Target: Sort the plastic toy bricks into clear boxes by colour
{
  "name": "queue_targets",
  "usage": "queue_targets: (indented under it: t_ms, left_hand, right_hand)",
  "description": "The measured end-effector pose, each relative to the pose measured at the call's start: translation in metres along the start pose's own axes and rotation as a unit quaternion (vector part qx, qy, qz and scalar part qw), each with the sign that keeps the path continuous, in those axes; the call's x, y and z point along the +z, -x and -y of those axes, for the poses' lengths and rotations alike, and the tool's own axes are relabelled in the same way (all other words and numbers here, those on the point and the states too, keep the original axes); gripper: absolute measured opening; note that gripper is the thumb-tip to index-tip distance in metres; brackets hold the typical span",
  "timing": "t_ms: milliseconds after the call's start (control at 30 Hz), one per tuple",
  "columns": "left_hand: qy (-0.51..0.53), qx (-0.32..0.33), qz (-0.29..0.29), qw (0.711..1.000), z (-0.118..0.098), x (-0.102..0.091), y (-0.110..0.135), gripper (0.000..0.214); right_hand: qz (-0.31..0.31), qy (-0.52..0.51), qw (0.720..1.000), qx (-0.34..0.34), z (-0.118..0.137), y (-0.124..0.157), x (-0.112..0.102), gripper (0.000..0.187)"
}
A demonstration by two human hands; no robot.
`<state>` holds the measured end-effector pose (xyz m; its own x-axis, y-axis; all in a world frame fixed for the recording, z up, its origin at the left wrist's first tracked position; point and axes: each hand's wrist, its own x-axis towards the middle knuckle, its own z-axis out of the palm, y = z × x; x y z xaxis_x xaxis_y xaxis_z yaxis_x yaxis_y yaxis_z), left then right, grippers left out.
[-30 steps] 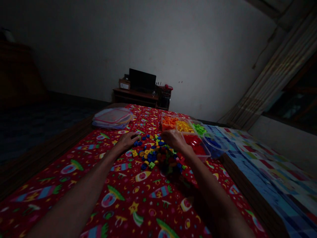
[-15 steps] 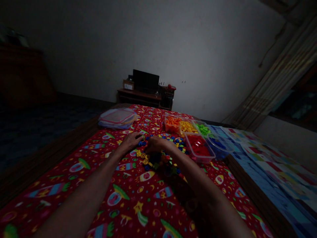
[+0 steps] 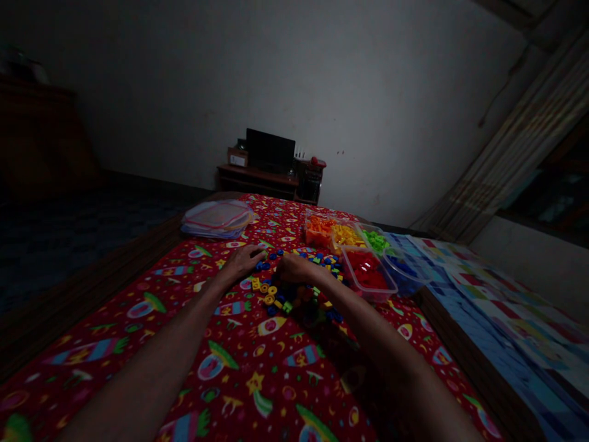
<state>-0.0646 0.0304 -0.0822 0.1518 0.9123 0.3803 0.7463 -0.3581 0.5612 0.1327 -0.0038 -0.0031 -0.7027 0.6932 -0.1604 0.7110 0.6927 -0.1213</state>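
A loose pile of small plastic toy pieces, yellow wheel-like ones (image 3: 269,299) and blue ones (image 3: 262,266) among them, lies on the red patterned cloth (image 3: 248,350). At its left edge rests my left hand (image 3: 245,261), fingers stretched out beside the blue pieces, seemingly holding nothing. My right hand (image 3: 294,269) is over the middle of the pile, its fingers curled down. Whatever is in those fingers is hidden by the hand and the shade. Clear tubs of sorted pieces stand right of the pile: orange (image 3: 319,226), yellow (image 3: 346,236), green (image 3: 375,240), red (image 3: 368,270) and blue (image 3: 402,267).
Stacked translucent lids (image 3: 216,220) lie on the cloth at the far left. A wooden edge (image 3: 469,356) borders the cloth on the right, with a blue checked bedspread (image 3: 497,325) beyond. A monitor (image 3: 270,150) stands on a low desk (image 3: 257,176) by the wall.
My right hand has shifted slightly right across the pile, uncovering more yellow pieces. My left hand stays nearly where it was.
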Motion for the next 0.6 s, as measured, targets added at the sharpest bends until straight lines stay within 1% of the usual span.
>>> queue_targets:
  t_ms: [133,233,300,400,467,533,600]
  left_hand:
    - [0.007,-0.006,0.001,1.000,0.000,0.000,0.000,0.037]
    - [0.004,0.003,0.000,1.000,0.001,0.000,-0.001,0.038]
    - [-0.002,0.012,0.000,1.000,0.002,0.000,-0.001,0.041]
    - [-0.006,0.009,0.005,1.000,0.002,0.000,-0.001,0.042]
    - [-0.005,0.003,0.007,1.000,0.001,0.000,-0.001,0.042]
    - [-0.005,0.001,0.007,1.000,0.000,0.000,-0.001,0.042]
    - [0.004,-0.007,0.003,1.000,0.000,-0.001,-0.001,0.042]
  right_hand:
    - [-0.040,0.009,0.999,-0.018,0.002,0.015,-0.007,0.018]
    - [-0.007,0.027,0.998,-0.056,0.010,0.025,-0.011,0.017]
    - [0.009,0.050,0.997,-0.063,0.017,0.027,-0.010,0.019]
    - [-0.024,0.089,0.994,-0.061,0.027,0.023,0.000,0.024]
    - [-0.047,0.101,0.992,-0.059,0.028,0.019,0.007,0.026]
    - [-0.067,0.086,0.992,-0.059,0.025,0.017,0.010,0.025]
    - [-0.100,0.048,0.992,-0.056,0.018,0.020,0.006,0.023]
